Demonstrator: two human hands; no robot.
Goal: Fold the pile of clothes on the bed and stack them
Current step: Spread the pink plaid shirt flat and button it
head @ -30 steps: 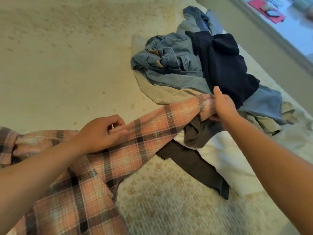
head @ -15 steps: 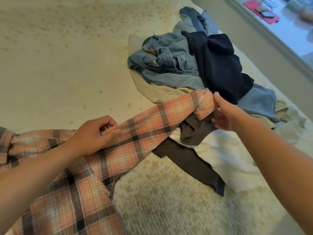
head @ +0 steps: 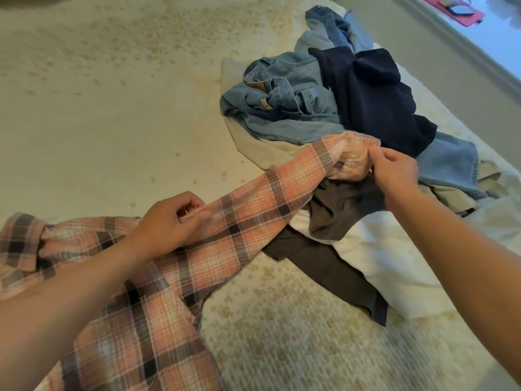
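A pink plaid flannel shirt (head: 135,292) lies spread on the cream bedspread (head: 98,108), its sleeve stretched toward the right. My left hand (head: 172,221) pinches the sleeve near the shoulder. My right hand (head: 394,169) grips the cuff end, which is bunched and turned partly inside out. Behind the cuff sits the pile: blue jeans (head: 284,103), a navy garment (head: 375,100), a beige piece (head: 253,145) underneath. A dark grey garment (head: 335,244) and a white one (head: 394,272) lie under my right forearm.
The bed's right edge runs along a carpeted floor strip (head: 439,52). Beyond it, at the top right, a pale surface holds a red pad (head: 462,16) with a dark device on it.
My right hand has turned over at the cuff, now gripping it from above with the cuff bunched and its inside showing. The left hand holds its pinch on the sleeve.
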